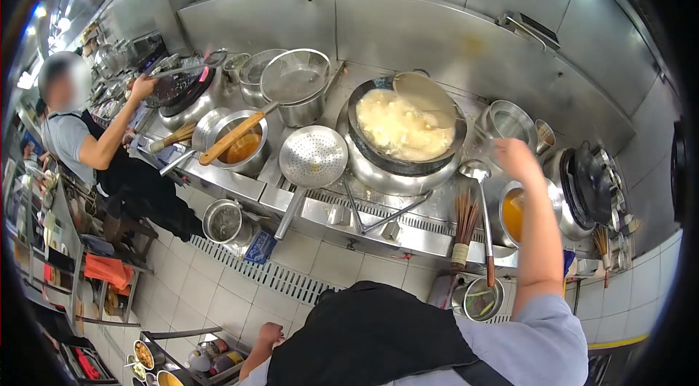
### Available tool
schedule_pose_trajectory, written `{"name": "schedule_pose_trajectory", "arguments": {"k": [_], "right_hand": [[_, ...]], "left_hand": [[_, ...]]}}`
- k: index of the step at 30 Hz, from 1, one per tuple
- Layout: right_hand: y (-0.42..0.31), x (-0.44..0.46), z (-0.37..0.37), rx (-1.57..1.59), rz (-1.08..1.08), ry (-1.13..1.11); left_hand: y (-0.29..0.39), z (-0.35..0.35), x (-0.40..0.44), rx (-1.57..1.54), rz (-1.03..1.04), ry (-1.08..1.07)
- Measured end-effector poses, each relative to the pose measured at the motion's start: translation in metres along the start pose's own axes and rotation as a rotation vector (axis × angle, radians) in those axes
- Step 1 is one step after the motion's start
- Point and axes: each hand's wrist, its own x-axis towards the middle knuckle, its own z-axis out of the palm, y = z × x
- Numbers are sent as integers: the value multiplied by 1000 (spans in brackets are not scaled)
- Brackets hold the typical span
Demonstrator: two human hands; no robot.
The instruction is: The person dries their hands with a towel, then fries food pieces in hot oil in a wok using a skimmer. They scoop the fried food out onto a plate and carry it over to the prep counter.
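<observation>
The right hand (515, 159), a little blurred, is closed around the handle of a round skimmer (424, 98), which hangs over the far right part of a black wok (355, 135). Pale food (400, 131) fills much of the wok on the steel tabletop (357, 77). A perforated ladle (314, 157) lies left of it; another ladle (475, 171) and a bristle brush (464, 222) lie near right. The left hand (271, 333) hangs low at near left, fingers curled; whether it holds anything, I cannot tell.
</observation>
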Motion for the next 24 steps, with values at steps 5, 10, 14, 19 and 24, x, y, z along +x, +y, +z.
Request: {"name": "schedule_pose_trajectory", "arguments": {"k": [5,10,14,19,24], "right_hand": [[-20,-35,-27,-43,72,32],[-29,12,59,-103,145,-73],[-28,-29,-19,-185,133,9],[-35,-17,22,-343,234,-171],[-35,1,31,-126,195,-18]], "left_hand": [[12,-15,3,-241,-183,-41],[10,-39,30,-193,-137,-73],[14,-55,46,-542,-233,79],[19,-53,42,-493,-238,7],[13,-36,28,-184,-202,-144]]}}
